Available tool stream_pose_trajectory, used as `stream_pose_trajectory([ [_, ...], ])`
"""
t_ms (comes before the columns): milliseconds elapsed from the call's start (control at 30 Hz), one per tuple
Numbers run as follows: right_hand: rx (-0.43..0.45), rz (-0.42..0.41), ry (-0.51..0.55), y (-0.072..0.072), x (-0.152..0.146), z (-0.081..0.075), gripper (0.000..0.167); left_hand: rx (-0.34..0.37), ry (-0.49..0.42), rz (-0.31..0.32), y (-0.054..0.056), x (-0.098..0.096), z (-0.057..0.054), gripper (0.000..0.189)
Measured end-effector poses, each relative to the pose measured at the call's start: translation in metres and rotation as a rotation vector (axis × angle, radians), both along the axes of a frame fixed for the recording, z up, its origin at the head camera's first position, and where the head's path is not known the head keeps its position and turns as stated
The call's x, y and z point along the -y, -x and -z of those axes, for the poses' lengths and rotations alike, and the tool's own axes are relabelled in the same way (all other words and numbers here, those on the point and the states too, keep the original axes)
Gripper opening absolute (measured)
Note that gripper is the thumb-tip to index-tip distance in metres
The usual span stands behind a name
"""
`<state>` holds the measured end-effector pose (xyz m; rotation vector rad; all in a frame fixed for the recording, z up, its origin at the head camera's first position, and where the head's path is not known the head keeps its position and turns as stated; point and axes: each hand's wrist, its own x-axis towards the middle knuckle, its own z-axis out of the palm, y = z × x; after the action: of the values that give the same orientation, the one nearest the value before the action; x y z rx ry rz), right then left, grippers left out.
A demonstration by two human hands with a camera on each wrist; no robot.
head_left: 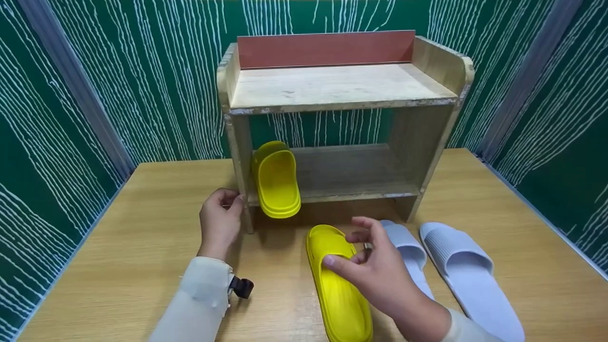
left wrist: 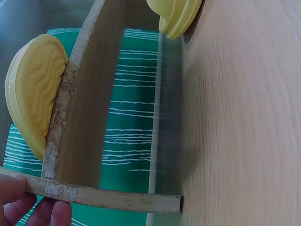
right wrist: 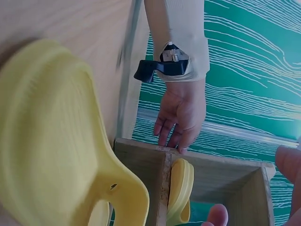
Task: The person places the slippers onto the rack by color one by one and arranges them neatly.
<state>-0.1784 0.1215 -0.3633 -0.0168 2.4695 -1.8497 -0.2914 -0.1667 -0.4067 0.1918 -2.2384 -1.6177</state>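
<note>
In the head view my left hand (head_left: 221, 223) pinches the front edge of the left side panel of a small wooden shelf (head_left: 342, 85). Thumb and fingers lie on either side of that panel (left wrist: 108, 197) in the left wrist view. One yellow slipper (head_left: 278, 183) rests on the lower board at its left end, its heel jutting past the front edge. My right hand (head_left: 380, 266), fingers spread and loosely bent, hovers over a second yellow slipper (head_left: 339, 289) on the table. Nothing is between those fingers. The right wrist view shows this slipper (right wrist: 47, 132) large and near.
Two pale grey slippers, one (head_left: 475, 280) at the right and one (head_left: 411, 251) partly behind my right hand, lie on the wooden table (head_left: 128, 266). Green walls (head_left: 142, 95) with white streaks enclose the back and sides. A black clip (head_left: 241, 287) sits on my left cuff.
</note>
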Motion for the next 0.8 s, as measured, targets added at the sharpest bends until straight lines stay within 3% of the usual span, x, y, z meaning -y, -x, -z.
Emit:
stream_pose_trajectory([
  [267, 0.032, -0.010, -0.027, -0.006, -0.017, 0.004, 0.083, 0.029, -0.007, -0.001, 0.000, 0.000, 0.000, 0.016],
  [800, 0.068, -0.058, -0.078, -0.007, -0.028, 0.006, 0.080, -0.001, 0.037, -0.017, 0.001, 0.001, 0.001, 0.016],
])
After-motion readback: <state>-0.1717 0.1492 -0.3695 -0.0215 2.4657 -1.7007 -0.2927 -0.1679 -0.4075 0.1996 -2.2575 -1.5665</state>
